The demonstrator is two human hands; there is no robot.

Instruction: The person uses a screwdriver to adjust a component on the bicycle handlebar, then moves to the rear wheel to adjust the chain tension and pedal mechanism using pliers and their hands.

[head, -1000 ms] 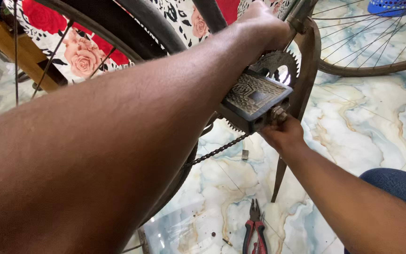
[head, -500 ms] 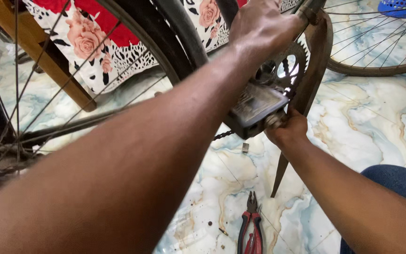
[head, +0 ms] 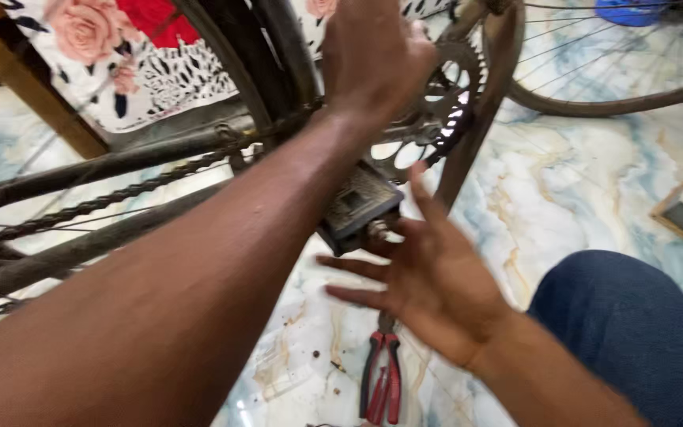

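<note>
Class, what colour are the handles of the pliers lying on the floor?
Red and black, on the pliers in the head view.

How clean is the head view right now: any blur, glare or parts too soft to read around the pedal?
Head view: the left forearm, very close to the lens, fills the lower left and is soft; the left hand and right hand are slightly motion-smeared; the pedal and chainring read fairly clearly; soft even daylight, mild sheen on the marble floor; the pliers are sharp enough to recognise.
</note>
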